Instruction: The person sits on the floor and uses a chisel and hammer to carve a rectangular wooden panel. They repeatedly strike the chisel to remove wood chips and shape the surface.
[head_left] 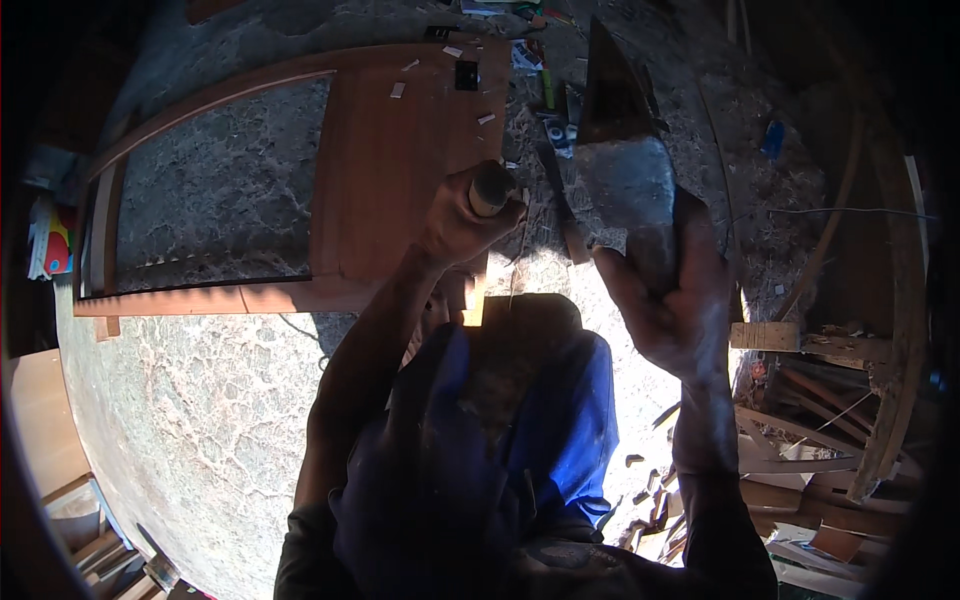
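Observation:
My left hand [455,225] is closed around an upright, chisel-like tool with a round wooden handle [490,190]. The handle's end points up at me, and its lower part is hidden by my fist. Close to that fist lies the right edge of a reddish-brown wooden door [375,170], which has a framed opening on its left. Raised on the right, my right hand [675,300] grips a hatchet-like tool [628,180] with a flat grey metal face and a dark, tapering far part. The two tools are apart.
Wood chips [398,90] and a dark square [466,75] show on the door's far end. A long dark tool [562,205] lies on the floor between my hands. Scrap wood [820,500] is heaped at lower right, below a rough wooden stand [850,345].

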